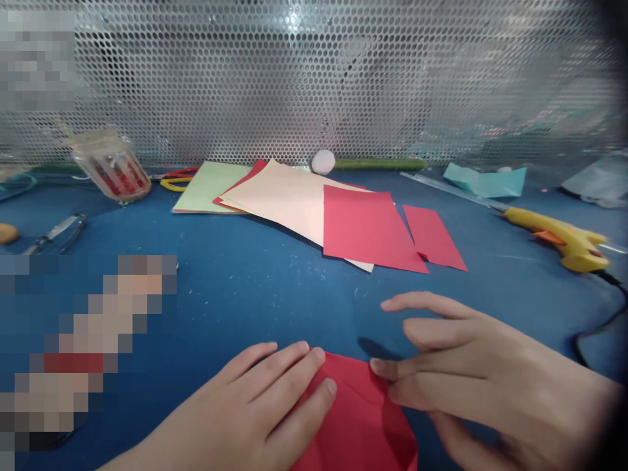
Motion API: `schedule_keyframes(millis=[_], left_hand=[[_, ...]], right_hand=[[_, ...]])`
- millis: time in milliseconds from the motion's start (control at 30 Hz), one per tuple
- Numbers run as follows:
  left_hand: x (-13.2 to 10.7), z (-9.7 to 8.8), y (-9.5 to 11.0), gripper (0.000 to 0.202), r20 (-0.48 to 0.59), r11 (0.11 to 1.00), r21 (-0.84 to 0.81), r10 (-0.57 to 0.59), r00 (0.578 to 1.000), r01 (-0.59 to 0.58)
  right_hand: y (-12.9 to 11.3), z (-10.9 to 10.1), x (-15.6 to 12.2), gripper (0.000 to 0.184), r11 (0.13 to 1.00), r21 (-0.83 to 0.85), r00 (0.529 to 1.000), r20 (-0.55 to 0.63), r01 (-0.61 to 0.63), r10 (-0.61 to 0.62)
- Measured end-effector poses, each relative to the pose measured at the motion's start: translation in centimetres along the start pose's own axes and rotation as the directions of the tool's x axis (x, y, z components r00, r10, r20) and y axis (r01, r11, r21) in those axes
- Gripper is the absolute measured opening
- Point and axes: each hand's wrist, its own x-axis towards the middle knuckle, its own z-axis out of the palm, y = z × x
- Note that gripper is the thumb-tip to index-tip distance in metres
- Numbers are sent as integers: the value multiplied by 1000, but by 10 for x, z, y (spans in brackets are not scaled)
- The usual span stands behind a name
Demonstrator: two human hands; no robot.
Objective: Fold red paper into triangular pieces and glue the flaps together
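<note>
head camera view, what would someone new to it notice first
Probably the creased red paper at the bottom centre, with the left hand at its left edge and the right hand at its upper right corner. Next, perhaps, the yellow glue gun on the blue tabletop at the right.

One head cam, angled forward and down

So it's a single view from head height, facing across the blue table (275, 294) to a perforated metal panel (275, 85) spanning the frame's top. Pretty close-in too: left hand (265, 399) cut by the bottom edge, right hand (461, 373) big at lower right.
</note>
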Motion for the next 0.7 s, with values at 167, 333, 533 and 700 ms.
schedule_keyframes(millis=[167,333,533,700], left_hand=[[2,-8,2,48,13,1000,-3,-29,999,29],[1,-17,-2,37,-32,997,39,67,997,-66],[2,-18,-2,36,-45,998,18,65,997,-64],[3,-14,5,49,-17,998,-28,-55,998,55]], right_hand=[[0,7,15,24,993,-20,988,-108,-112,110],[-8,18,23,30,949,-59,951,-30,-310,309],[-14,33,21,28,900,67,902,-16,-430,432],[-16,28,23,32,873,245,906,147,-422,396]])
